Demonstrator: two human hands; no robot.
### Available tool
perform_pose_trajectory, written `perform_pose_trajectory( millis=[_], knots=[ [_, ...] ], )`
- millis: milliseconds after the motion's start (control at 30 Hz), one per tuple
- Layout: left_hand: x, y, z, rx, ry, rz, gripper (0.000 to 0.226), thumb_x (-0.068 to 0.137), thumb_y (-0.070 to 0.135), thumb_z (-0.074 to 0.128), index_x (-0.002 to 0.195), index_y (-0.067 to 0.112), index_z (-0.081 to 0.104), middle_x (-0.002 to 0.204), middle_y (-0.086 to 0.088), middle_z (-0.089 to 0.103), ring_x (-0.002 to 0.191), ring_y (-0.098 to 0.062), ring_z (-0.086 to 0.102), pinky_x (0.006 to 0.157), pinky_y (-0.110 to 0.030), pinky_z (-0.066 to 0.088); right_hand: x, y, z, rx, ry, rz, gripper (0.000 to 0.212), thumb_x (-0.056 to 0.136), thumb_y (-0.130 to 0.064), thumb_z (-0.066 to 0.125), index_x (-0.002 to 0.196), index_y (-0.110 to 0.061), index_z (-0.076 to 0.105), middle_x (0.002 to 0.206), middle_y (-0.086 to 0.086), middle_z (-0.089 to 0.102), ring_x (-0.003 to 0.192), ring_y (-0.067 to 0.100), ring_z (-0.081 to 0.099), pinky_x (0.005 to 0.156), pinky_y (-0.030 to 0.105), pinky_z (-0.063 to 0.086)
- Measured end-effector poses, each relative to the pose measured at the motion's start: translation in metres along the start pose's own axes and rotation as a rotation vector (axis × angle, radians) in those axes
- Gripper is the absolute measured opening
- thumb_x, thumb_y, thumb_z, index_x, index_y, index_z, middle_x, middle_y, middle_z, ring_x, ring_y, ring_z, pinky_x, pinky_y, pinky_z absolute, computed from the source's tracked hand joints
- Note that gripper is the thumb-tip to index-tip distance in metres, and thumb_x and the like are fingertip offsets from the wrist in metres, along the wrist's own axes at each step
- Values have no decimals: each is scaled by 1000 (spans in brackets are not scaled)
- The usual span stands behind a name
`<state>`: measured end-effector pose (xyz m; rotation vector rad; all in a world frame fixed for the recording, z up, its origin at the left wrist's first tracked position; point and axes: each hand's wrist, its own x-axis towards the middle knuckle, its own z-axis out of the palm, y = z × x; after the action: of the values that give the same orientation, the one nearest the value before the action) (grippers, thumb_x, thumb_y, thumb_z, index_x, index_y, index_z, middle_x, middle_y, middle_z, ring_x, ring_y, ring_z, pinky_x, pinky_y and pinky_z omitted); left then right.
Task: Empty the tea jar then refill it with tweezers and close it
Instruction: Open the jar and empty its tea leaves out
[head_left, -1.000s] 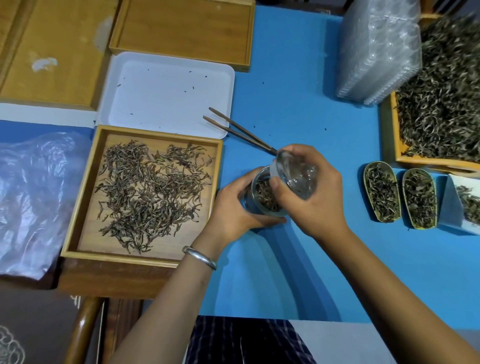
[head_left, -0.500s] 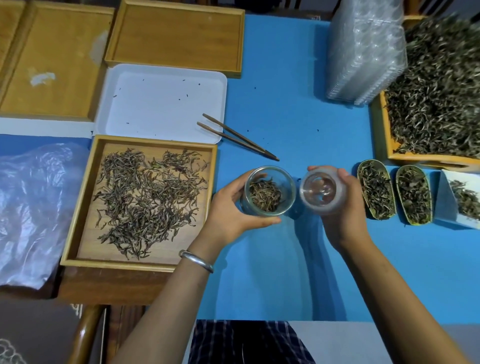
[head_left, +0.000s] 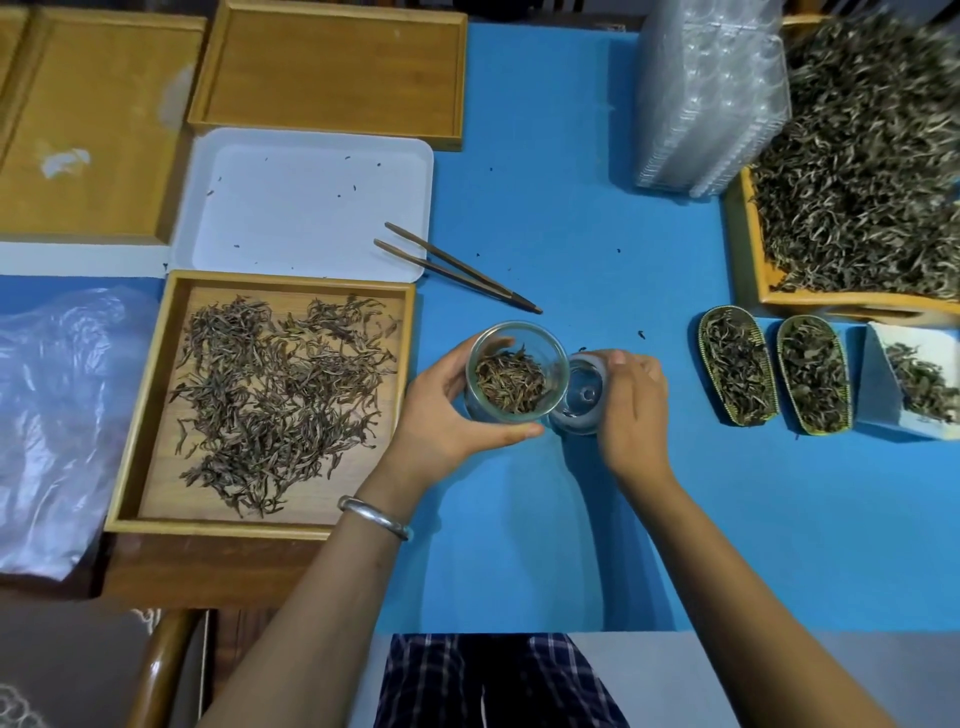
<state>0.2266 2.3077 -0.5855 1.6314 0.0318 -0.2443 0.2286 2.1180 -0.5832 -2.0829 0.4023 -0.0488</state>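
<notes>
A round glass tea jar stands open on the blue table with dry tea leaves in its bottom. My left hand grips the jar from the left, thumb along its near side. Right beside the jar, the clear glass lid sits low on the table, and my right hand holds it from the right with curled fingers. Wooden tweezers lie on the table behind the jar, their ends over the white tray's corner. A wooden tray of loose tea leaves lies to the left.
An almost bare white tray sits behind the wooden one. Two oval scoops and a white dish with tea stand right. A large tea tray and stacked clear plastic fill the back right. Plastic bag at left.
My right hand took the lid off the jar, swung it right, and has now lowered it beside the jar. My left hand kept hold of the jar.
</notes>
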Motion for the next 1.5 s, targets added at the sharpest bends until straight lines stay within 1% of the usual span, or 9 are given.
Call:
perform_pose_trajectory(
  millis=[167,367,500,600,800,900,1000,1333,1500],
  knots=[
    [-1,1,1,-8,-5,-5,79,56,8,96,127,16,63,125,8,69,124,-7,60,103,-19,45,5,1,-9,71,6,25,27,99,-28,37,104,-12,59,103,1,63,98,16,57,90,44,46],
    [-3,5,4,-23,6,4,78,54,23,95,125,27,62,126,10,68,125,-7,60,108,-25,45,-10,-18,-29,-47,-119,-290,52,83,-50,53,120,-14,52,119,-2,55,113,12,50,96,25,39],
    [-3,8,6,-28,6,-17,78,53,28,93,124,31,60,125,13,68,123,-6,60,103,-20,45,-20,-35,-20,-114,-329,-442,81,66,-54,75,131,-17,46,130,-9,54,125,9,48,115,33,23],
    [-4,8,3,-25,-5,-23,76,56,23,93,124,33,61,123,11,69,119,-7,62,97,-17,47,-21,-45,-7,-85,-358,-430,77,66,-46,81,130,-20,47,125,-17,57,120,-2,49,119,30,12],
    [-6,11,3,-18,3,-40,75,60,10,92,127,23,61,118,12,71,114,-7,65,92,-16,48,-17,-51,-5,29,-336,-386,64,63,-42,84,119,-27,56,113,-19,63,110,3,57,107,46,37],
    [-11,18,1,-45,12,-57,73,60,17,89,128,22,61,118,13,71,114,-10,66,94,-20,49,-17,-58,-4,91,-349,-351,64,61,-38,86,117,-28,57,110,-16,64,106,7,60,92,31,49],
    [-19,29,-7,-62,22,-58,68,62,22,84,125,31,60,123,17,69,118,-9,64,97,-22,49,-17,-70,-1,159,-391,-370,63,60,-30,88,113,-27,54,107,-12,65,102,7,62,85,18,49],
    [-56,73,-84,-3,186,-39,73,62,-2,81,124,29,58,118,15,72,113,-2,65,92,-19,51,-36,-143,46,235,-539,-504,63,57,-41,84,111,-39,53,107,-21,63,103,5,62,89,16,46],
    [-90,78,-146,133,240,-47,83,69,12,91,141,22,51,139,0,59,129,-12,56,110,-36,45,-49,-175,87,248,-595,-502,66,58,-47,82,116,-31,56,111,-13,63,107,7,61,92,33,51]
  ],
)
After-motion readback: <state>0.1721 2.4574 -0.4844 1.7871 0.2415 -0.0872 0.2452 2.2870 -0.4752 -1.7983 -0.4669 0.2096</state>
